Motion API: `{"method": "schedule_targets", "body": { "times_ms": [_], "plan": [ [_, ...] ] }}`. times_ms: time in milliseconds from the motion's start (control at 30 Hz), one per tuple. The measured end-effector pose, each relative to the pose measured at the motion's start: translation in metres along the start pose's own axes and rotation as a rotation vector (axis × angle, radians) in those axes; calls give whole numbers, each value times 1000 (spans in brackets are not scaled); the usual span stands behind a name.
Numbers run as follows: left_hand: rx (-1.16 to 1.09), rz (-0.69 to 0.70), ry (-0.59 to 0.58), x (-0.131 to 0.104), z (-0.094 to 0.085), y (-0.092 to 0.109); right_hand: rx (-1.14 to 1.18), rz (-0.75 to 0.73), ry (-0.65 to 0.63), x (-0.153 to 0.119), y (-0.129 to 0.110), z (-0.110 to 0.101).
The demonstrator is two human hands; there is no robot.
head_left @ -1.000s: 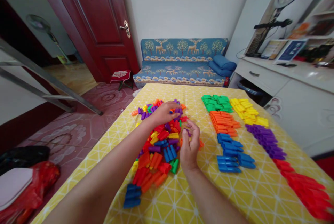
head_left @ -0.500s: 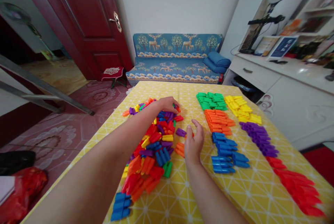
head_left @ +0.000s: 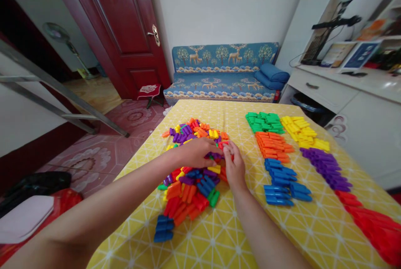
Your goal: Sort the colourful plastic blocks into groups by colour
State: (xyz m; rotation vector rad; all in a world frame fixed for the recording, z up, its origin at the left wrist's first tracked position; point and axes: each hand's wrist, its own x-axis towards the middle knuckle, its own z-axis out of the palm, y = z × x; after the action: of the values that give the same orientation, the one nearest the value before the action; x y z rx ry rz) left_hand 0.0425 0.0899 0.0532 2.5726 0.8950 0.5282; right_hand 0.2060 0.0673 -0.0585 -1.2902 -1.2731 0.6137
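Observation:
A mixed pile of plastic bullet-shaped building blocks [head_left: 188,194] in several colours lies on the left half of the table. My left hand [head_left: 200,152] reaches over the middle of it, fingers bent and thumb apart, with purple blocks just beyond the fingertips. No block shows firmly held there. At the pile's right edge, my right hand [head_left: 235,166] has its thumb and fingers closed around a red block [head_left: 223,144], partly hidden by the fingers. The two hands' fingertips nearly meet.
Sorted groups of green [head_left: 265,123], yellow [head_left: 303,133], orange [head_left: 272,147], blue [head_left: 278,181], purple [head_left: 326,168] and red blocks [head_left: 372,223] lie on the right side of the yellow tablecloth [head_left: 219,235]. A patterned sofa [head_left: 219,83] stands beyond the table.
My left hand has drawn back from the far side of the pile towards its middle. My right hand has moved in against the pile's right edge. The view has shifted left.

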Motion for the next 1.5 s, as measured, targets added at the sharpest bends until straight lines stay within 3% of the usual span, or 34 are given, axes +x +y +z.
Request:
{"method": "schedule_targets", "body": {
  "times_ms": [100, 167, 267, 333, 400, 467, 567, 667, 767, 833, 967, 1167, 1367, 1500],
  "plan": [
    [-150, 103, -152, -22, -8, 23, 18, -1, -3, -1, -4, -1],
    [-261, 74, -197, -30, -16, 35, 42, -5, -1, -1, -6, -1],
    [-341, -47, -97, -34, -30, 28, 66, 5, 14, -2, -6, -1],
    [-288, -181, 150, -33, -37, -1, 58, 12, 28, -2, -4, 0],
    [-153, -329, 436, -32, -41, -46, 44, 6, 34, -2, -3, 1],
    [-59, -544, 586, -30, -42, -93, 37, -3, 31, -2, -2, 2],
    [-111, -868, 530, -27, -40, -144, 24, -5, 33, -1, 0, 2],
    [-152, -941, 327, -16, -37, -160, 14, 6, 36, -1, 1, 3],
    [-97, -915, 130, 2, -34, -160, 13, 11, 38, -1, 2, 4],
    [-92, -898, 73, 15, -31, -159, 16, 9, 36, 0, 2, 4],
    [-84, -876, 31, 26, -28, -157, 29, 8, 32, 0, 2, 4],
    [-77, -768, 17, 12, -33, -142, 0, 2, 21, 0, 2, 4],
    [-44, -569, 7, -9, -30, -92, 4, 0, 19, 2, 5, 5],
    [68, -397, 153, -33, -14, -44, -2, -29, 14, 2, 5, 5]
  ]
}}
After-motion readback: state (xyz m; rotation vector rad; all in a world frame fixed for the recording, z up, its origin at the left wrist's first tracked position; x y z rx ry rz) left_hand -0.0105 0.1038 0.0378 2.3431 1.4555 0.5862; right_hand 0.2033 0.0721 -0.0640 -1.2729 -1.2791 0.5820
